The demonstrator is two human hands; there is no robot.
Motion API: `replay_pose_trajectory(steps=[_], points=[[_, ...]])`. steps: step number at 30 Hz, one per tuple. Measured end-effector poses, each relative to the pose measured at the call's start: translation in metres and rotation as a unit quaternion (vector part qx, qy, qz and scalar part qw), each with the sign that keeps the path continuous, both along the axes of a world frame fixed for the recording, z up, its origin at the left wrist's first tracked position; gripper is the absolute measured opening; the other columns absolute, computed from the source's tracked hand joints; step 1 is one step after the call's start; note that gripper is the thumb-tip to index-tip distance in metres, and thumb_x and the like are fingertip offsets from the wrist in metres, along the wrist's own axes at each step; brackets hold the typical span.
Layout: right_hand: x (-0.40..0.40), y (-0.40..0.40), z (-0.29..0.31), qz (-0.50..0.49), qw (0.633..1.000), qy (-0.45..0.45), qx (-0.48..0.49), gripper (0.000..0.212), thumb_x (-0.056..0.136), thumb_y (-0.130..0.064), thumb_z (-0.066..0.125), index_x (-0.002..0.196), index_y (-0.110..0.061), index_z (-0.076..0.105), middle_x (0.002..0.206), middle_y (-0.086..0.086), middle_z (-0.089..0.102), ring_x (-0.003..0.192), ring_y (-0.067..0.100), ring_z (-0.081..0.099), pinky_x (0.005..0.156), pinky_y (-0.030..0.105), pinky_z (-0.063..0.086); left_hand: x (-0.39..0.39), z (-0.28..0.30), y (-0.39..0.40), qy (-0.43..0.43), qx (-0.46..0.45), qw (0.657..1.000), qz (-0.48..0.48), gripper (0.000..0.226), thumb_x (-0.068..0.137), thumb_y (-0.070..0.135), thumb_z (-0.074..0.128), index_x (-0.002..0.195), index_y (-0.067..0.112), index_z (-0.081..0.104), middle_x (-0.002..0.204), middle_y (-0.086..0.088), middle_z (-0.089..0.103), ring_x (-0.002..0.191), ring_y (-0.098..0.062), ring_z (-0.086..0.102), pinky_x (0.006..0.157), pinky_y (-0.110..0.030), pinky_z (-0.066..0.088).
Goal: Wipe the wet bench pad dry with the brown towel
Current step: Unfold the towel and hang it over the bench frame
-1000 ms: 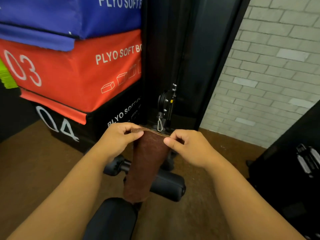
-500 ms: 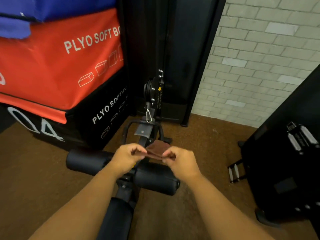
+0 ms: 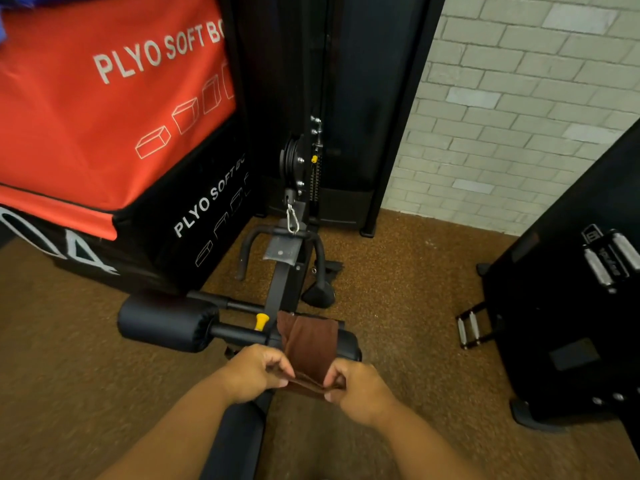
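The brown towel [image 3: 310, 344] is stretched between both hands and lies forward over the right black foam roller [image 3: 348, 344] of the bench. My left hand [image 3: 254, 372] pinches its near left edge and my right hand [image 3: 356, 389] pinches its near right edge. The black bench pad [image 3: 235, 441] runs down between my forearms to the bottom of the frame, mostly hidden by my left arm. The left foam roller [image 3: 162, 322] sticks out to the left.
Red and black plyo soft boxes [image 3: 114, 109] are stacked at the left. A black cable machine [image 3: 311, 161] with a carabiner stands ahead, a white brick wall behind. A black rack [image 3: 571, 306] with chrome handles is at the right. The floor is brown rubber.
My hands have come down and toward me with the towel. It hung upright a second ago, was bunched between my hands half a second ago, and now lies spread over the right roller.
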State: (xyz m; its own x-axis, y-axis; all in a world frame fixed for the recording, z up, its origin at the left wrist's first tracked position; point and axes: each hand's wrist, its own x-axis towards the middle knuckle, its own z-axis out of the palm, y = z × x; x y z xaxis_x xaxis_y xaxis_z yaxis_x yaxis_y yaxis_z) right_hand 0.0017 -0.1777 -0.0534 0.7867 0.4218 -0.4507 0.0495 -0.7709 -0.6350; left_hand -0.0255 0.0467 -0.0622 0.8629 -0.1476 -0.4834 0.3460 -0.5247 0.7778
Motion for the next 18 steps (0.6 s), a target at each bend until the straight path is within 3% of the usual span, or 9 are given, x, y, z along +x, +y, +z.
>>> replay_pose_trajectory(steps=[4,6,10,12,14,16,18], points=[[0.013,0.001,-0.002,0.004,0.999,0.052,0.005,0.024,0.078,-0.017,0.071,0.070,-0.034,0.056,0.075,-0.010,0.057,0.065,0.001,0.052,0.060,0.015,0.042,0.010,0.005,-0.003,0.014,-0.008,1.000,-0.010,0.023,0.084,0.000,0.068,0.079,0.022,0.068,0.079,0.009,0.067,0.071,0.003,0.060,0.072,-0.013,0.047],[0.022,0.005,0.001,-0.011,0.997,0.070,0.019,0.021,0.080,-0.015,0.069,0.074,-0.031,0.056,0.077,-0.007,0.057,0.065,0.003,0.055,0.062,0.020,0.046,0.017,0.003,0.000,0.003,-0.023,1.000,0.010,0.027,0.083,-0.001,0.067,0.076,0.025,0.068,0.078,0.008,0.066,0.072,-0.002,0.059,0.072,-0.017,0.046],[0.053,0.018,0.009,-0.110,0.992,0.012,0.053,0.019,0.086,-0.018,0.065,0.082,-0.033,0.054,0.082,-0.007,0.060,0.073,0.009,0.060,0.062,0.022,0.046,0.041,0.005,0.003,-0.076,-0.002,0.992,0.099,0.030,0.086,0.005,0.066,0.075,0.033,0.069,0.084,0.004,0.066,0.078,-0.009,0.060,0.077,-0.027,0.048],[0.067,0.028,0.014,-0.157,0.984,-0.035,0.073,0.017,0.089,-0.019,0.061,0.091,-0.033,0.051,0.086,-0.008,0.060,0.079,0.010,0.059,0.066,0.023,0.048,0.056,0.009,-0.001,-0.109,0.003,0.985,0.132,0.025,0.089,0.008,0.063,0.093,0.032,0.067,0.099,0.002,0.068,0.091,-0.011,0.063,0.084,-0.029,0.053],[0.075,0.035,0.013,-0.167,0.980,-0.078,0.068,0.027,0.088,-0.023,0.060,0.104,-0.039,0.045,0.103,-0.006,0.057,0.097,0.016,0.057,0.084,0.034,0.049,0.068,0.009,-0.007,-0.114,0.033,0.984,0.132,0.040,0.090,0.012,0.063,0.125,0.029,0.056,0.123,0.002,0.060,0.111,-0.014,0.058,0.096,-0.032,0.050],[0.075,0.036,0.011,-0.080,0.990,-0.112,-0.039,0.037,0.087,-0.030,0.061,0.115,-0.043,0.041,0.122,-0.003,0.044,0.113,0.021,0.045,0.097,0.043,0.040,0.072,0.002,-0.011,-0.104,0.114,0.983,0.099,0.065,0.087,0.015,0.066,0.142,0.033,0.037,0.136,0.005,0.046,0.123,-0.018,0.050,0.103,-0.035,0.045],[0.068,0.035,0.005,0.054,0.980,-0.100,-0.161,0.039,0.088,-0.034,0.058,0.123,-0.040,0.041,0.133,0.000,0.036,0.122,0.025,0.035,0.100,0.047,0.032,0.068,-0.004,-0.018,-0.078,0.246,0.966,0.021,0.068,0.085,0.022,0.066,0.143,0.036,0.033,0.137,0.005,0.039,0.127,-0.020,0.044,0.105,-0.037,0.041]])
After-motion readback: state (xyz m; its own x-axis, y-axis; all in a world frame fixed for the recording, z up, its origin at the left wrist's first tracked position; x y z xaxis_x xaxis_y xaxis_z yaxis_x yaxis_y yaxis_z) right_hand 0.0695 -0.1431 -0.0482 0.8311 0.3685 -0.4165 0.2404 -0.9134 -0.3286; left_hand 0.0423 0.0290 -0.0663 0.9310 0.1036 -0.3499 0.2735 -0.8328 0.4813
